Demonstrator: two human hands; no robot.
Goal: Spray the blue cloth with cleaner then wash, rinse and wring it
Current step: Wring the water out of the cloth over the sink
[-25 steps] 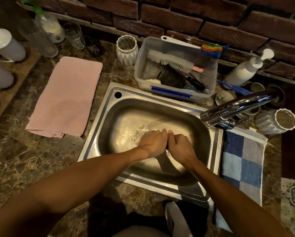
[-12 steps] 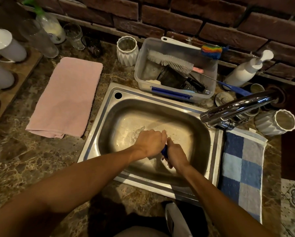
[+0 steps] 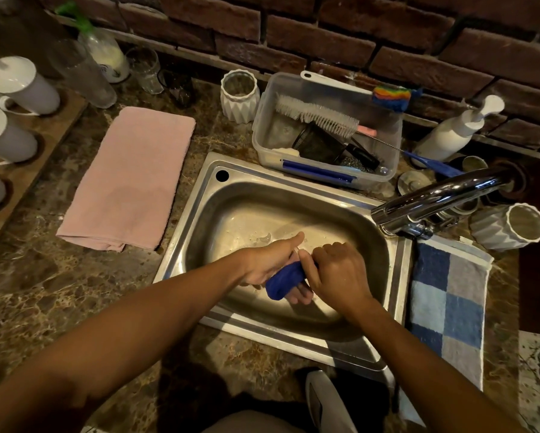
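The blue cloth (image 3: 283, 279) is rolled into a tight twisted bundle over the middle of the steel sink (image 3: 199, 195). My left hand (image 3: 267, 260) grips its left end, palm turned up, thumb stretched out. My right hand (image 3: 337, 273) is closed over its right end, knuckles up. Only the lower left part of the cloth shows between the hands. A spray bottle (image 3: 101, 48) with a green trigger stands at the back left of the counter.
The chrome tap (image 3: 431, 198) reaches over the sink's right rim. A pink towel (image 3: 131, 176) lies left of the sink, a blue checked towel (image 3: 450, 301) right of it. Behind the sink is a clear tub (image 3: 262, 142) of brushes, beside a white pump bottle (image 3: 450, 132).
My hands have turned against each other, twisting the cloth. The left palm now faces up and the blue bundle, hidden a second ago, shows between the hands.
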